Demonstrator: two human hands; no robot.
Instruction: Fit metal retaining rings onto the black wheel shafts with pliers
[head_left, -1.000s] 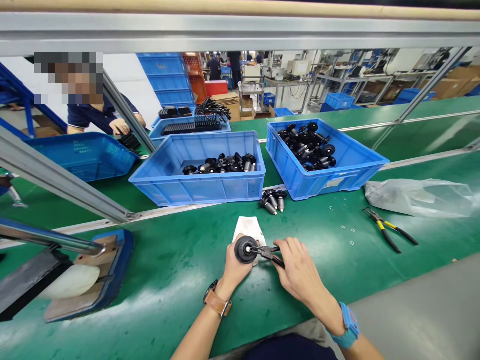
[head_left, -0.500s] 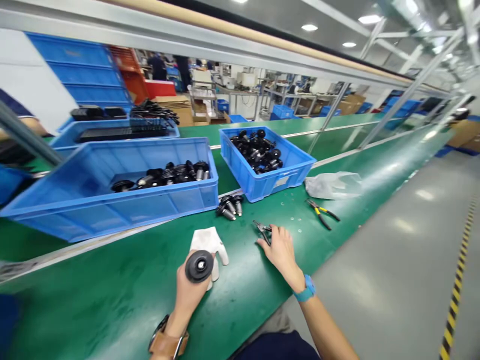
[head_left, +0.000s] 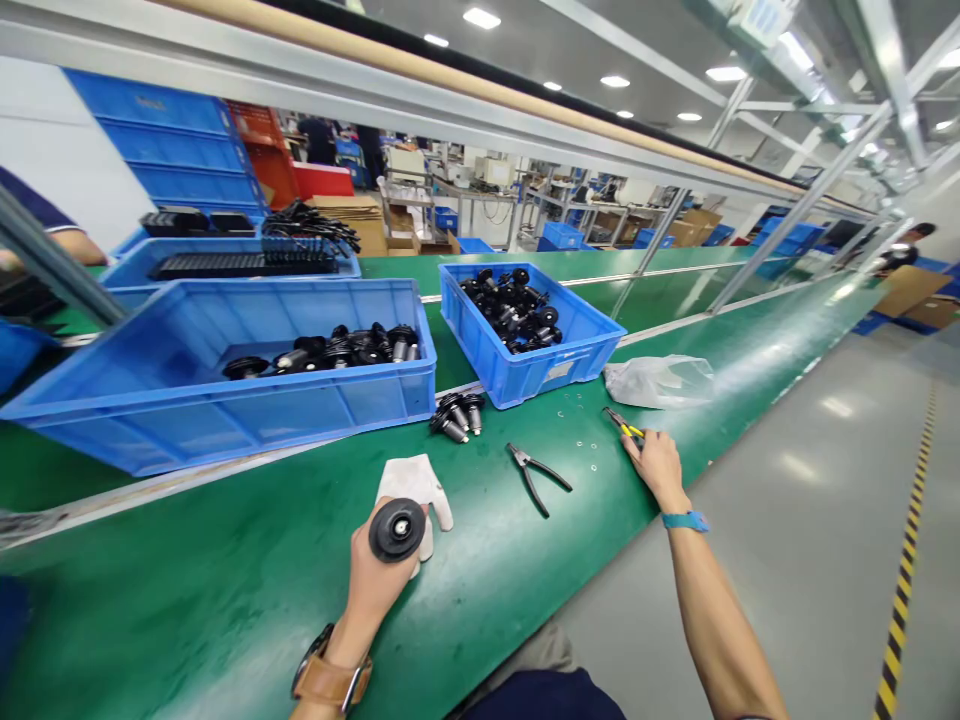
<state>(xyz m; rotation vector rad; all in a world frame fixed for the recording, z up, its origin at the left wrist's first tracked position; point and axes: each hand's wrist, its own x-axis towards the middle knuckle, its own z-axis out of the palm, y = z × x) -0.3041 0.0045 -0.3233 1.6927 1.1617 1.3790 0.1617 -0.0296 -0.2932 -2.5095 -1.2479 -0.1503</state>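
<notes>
My left hand is closed around a black round-topped part, its disc facing up, over a white glove on the green bench. At the right, my right hand has its fingers wrapped over the handles of the yellow-and-black pliers. Black-handled pliers lie open on the bench between the hands. Several black parts with metal shafts rest in front of the bins. Small rings are scattered near the yellow pliers.
Two blue bins, one long and one smaller, hold black parts. A clear plastic bag lies right of the smaller bin. Another bin stands behind. A metal rail crosses above. A person's arm shows at far left.
My right hand has let go of the black-handled pliers and moved right to the yellow-and-black pliers. My left hand still holds the black part in nearly the same place.
</notes>
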